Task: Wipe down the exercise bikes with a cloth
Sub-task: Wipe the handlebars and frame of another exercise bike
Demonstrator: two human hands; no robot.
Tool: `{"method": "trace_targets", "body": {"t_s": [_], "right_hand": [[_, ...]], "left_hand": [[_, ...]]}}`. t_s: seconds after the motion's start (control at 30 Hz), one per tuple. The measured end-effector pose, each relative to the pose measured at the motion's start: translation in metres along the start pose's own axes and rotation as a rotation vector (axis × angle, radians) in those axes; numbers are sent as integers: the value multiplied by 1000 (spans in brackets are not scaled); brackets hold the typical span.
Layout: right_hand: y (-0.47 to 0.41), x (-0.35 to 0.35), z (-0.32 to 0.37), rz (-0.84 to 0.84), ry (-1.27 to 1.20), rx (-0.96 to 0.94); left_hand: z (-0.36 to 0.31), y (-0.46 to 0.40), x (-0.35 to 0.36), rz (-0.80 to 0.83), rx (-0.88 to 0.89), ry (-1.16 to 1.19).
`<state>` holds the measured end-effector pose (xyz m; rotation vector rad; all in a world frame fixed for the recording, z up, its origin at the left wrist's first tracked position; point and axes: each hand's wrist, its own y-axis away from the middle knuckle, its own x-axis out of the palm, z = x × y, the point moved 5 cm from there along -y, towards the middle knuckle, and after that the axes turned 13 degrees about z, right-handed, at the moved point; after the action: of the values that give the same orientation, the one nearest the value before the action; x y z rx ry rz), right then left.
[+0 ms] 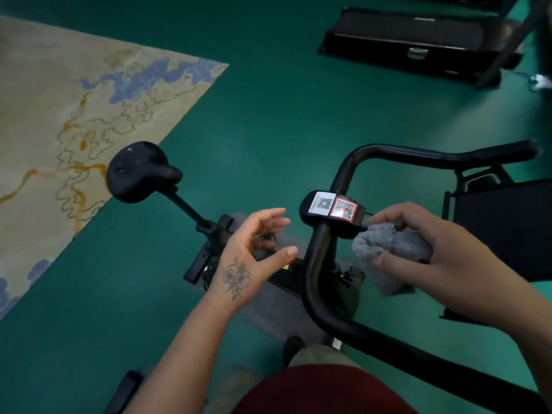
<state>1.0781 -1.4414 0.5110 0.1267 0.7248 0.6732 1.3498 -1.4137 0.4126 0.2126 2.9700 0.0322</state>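
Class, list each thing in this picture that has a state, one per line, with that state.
Left hand: open, fingers spread, holding nothing.
Right hand: grips the cloth.
Cloth: grey, bunched, against the console's right end.
Console: two code stickers on top.
Saddle: bare, untouched.
Handlebar: black, no hand on it.

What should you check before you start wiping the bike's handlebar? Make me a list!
1. Cloth in hand: ok. The right hand grips the grey cloth.
2. Cloth at the bike: ok. It sits right beside the black console on the handlebar; whether it touches is unclear.
3. Other hand out of the way: ok. The left hand is open, holding nothing, left of the handlebar.
4. Stickers on the console: ok, in plain view, so wipe gently there.
5. Seat wiped already: cannot tell.
6. Cloth damp or dry: cannot tell.
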Motion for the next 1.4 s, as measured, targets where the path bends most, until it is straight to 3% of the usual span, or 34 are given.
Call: {"method": "trace_targets", "body": {"t_s": [0.3, 0.5, 0.73, 0.97, 1.13, 1.27, 1.4], "right_hand": [[5, 19, -9, -165, -66, 215], [18, 48, 0, -505, -118, 359], [39, 128, 25, -867, -226, 529], [91, 160, 23, -1247, -40, 718], [148, 151, 21, -1531, 53, 909], [166, 136, 11, -1571, 113, 1008], [158, 124, 5, -1617, 122, 977]], "left_hand": [[-3, -65, 12, 398, 159, -278], [-3, -104, 15, 630, 315, -271], [-2, -132, 36, 917, 469, -263], [-4, -147, 80, 1062, 798, -558], [-6, -151, 91, 1072, 921, -661], [-3, -150, 89, 1062, 988, -661], [0, -151, 87, 1062, 996, -644]]}}
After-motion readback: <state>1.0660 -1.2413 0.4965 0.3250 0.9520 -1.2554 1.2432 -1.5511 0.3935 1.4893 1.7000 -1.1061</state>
